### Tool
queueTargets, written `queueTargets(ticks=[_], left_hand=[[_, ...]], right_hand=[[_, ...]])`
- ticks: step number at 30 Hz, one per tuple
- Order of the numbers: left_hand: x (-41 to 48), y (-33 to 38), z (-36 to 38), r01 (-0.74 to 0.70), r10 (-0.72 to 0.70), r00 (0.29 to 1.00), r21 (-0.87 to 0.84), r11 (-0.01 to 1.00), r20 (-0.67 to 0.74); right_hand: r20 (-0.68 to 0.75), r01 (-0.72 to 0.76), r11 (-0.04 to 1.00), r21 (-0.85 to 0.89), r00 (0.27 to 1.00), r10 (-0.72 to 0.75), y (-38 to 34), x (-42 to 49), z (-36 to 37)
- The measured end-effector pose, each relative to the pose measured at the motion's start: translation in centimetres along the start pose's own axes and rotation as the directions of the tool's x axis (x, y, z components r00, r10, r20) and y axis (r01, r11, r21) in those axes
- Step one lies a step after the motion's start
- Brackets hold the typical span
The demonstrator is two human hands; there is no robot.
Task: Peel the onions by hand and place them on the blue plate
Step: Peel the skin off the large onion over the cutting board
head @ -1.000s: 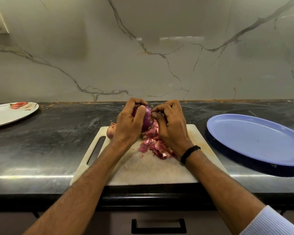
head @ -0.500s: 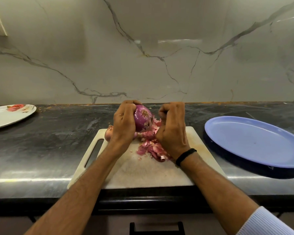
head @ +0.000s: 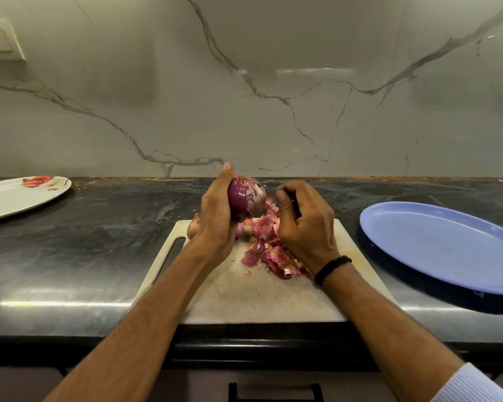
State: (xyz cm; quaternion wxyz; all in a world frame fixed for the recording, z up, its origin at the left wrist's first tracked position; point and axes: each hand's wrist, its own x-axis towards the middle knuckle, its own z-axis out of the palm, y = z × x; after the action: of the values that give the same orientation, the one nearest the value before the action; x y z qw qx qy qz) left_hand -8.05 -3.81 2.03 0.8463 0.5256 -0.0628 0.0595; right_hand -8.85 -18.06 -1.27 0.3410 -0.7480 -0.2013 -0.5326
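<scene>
My left hand (head: 215,219) grips a red onion (head: 244,195) and holds it up above the far edge of the white cutting board (head: 244,297). The onion is partly peeled, with purple flesh on its left and loose papery skin on its right. My right hand (head: 305,224) is just right of the onion, fingers curled; whether it pinches a bit of skin I cannot tell. A heap of pink onion skins (head: 270,250) lies on the board under my right hand. Another onion (head: 192,227) peeks out behind my left hand. The blue plate (head: 447,245) lies empty at the right.
A white plate with a red flower print (head: 21,195) sits at the far left of the dark stone counter (head: 84,250). A marble wall stands behind the counter. A drawer handle (head: 273,390) shows below the counter's front edge.
My left hand has lifted and turned the onion so its top shows. My right hand has pulled away from the onion to the right.
</scene>
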Motion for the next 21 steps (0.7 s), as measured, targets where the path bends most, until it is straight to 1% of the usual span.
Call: queueTargets(ticks=[4, 7, 9, 12, 17, 21], left_hand=[[-0.1, 0.3, -0.1, 0.06, -0.056, 0.997, -0.067, 0.996, 0.05], [-0.2, 0.4, -0.1, 0.06, -0.057, 0.997, -0.048, 0.997, 0.05], [-0.2, 0.4, -0.1, 0.053, -0.051, 0.997, -0.037, 0.998, 0.064], [-0.5, 0.2, 0.0, 0.025, -0.025, 0.997, 0.005, 1.0, 0.073], [-0.4, 0.2, 0.0, 0.022, -0.023, 0.999, 0.03, 0.999, 0.042], [-0.3, 0.2, 0.0, 0.028, -0.03, 0.996, 0.024, 0.999, 0.08]], right_hand=[[0.077, 0.003, 1.0, 0.029, 0.997, -0.005, -0.2, 0.0, 0.0], [0.198, 0.008, 0.999, 0.051, 0.98, -0.018, -0.4, -0.2, 0.1], [0.241, 0.004, 0.999, 0.047, 0.97, -0.015, -0.2, -0.3, 0.4], [0.223, 0.006, 0.999, 0.037, 0.975, -0.014, 0.3, -0.3, 0.6], [0.207, 0.026, 0.999, 0.039, 0.978, -0.034, 0.6, -0.3, 0.7], [0.201, 0.04, 0.998, 0.038, 0.979, -0.047, 0.7, -0.2, 0.7]])
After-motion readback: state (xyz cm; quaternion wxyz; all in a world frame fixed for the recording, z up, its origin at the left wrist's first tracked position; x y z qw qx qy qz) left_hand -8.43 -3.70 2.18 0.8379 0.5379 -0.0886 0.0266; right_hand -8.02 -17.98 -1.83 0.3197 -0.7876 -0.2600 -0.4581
